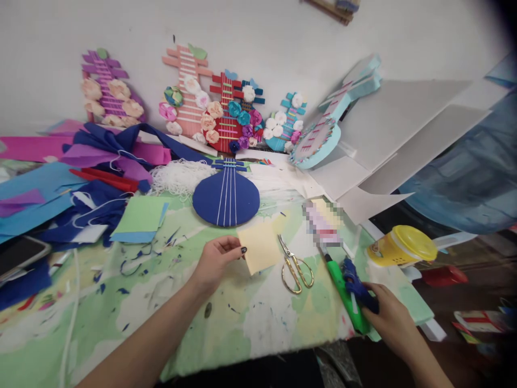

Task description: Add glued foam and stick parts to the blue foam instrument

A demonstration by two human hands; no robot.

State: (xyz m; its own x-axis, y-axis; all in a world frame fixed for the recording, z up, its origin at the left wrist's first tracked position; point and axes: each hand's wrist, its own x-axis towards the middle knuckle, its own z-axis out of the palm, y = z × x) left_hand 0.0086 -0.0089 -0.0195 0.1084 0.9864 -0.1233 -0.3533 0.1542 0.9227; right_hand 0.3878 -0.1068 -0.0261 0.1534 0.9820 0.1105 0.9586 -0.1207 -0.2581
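My left hand (220, 261) pinches a pale yellow paper square (260, 249) by its left edge, thumb on top. My right hand (385, 312) is closed round the handle of a dark blue glue gun (355, 283) at the table's right edge. Alongside the glue gun lies a green-handled tool (343, 293), its far end close to a blurred patch. Gold-handled scissors (297, 269) rest slightly apart between the paper and the green tool. Just beyond the paper lies a dark blue lute-shaped craft piece (226, 196) with white strings.
Decorated paper instruments (228, 116) lean on the wall. White cord (180, 177), green paper squares (139, 213), coloured sheets (32, 178) and a phone (22, 258) lie to the left. On the right stand a yellow tub (399, 248) and white boards (399, 124).
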